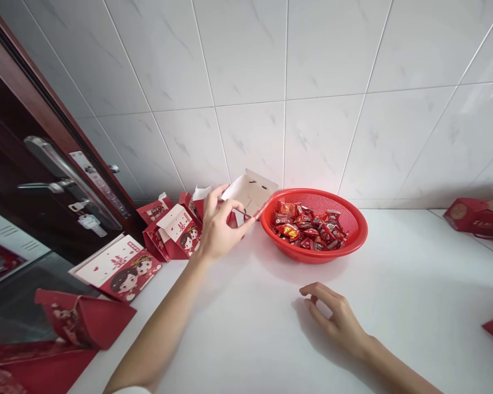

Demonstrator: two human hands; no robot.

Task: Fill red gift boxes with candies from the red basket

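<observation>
My left hand (224, 225) is closed in a pinch on what looks like a thin dark red ribbon (241, 210), partly hidden by the fingers. Just behind it, against the wall, is an open box (246, 192) with a white inside, where a few small dark pieces lie. To its right stands a red plastic colander (312, 256) holding many red-wrapped candies (308, 227). My right hand (332, 317) hovers over or rests on the white tabletop in front of the colander, fingers loosely bent and apart, with nothing in them.
Several red and white gift boxes (125, 268) with cartoon figures stand along the left side. Further red boxes (88, 323) sit at the near left. Another red box (474, 216) is at the far right. A dark door with a metal handle (72, 180) borders the left.
</observation>
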